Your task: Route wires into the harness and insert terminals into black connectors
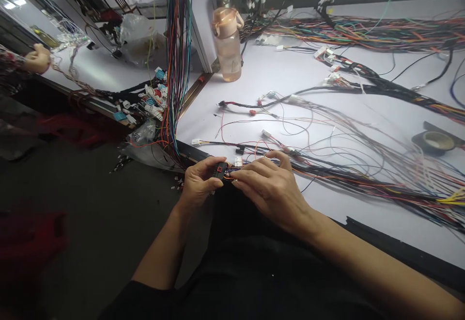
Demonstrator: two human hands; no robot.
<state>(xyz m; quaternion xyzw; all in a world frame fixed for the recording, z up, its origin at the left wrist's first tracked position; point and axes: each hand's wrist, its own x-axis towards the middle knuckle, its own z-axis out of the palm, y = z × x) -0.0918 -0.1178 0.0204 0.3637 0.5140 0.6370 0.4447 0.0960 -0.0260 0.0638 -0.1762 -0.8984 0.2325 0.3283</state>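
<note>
Connector (220,169), small, black and red, sits at the desk's near edge, pinched in the left hand (198,184). The right hand (271,186) grips an orange wire (229,178) at its face. It looks light and rigid, best held by the body; the wires are thin and limp. Beyond lie the harness (363,184), a tape roll (434,141) and a bottle (228,43).
</note>
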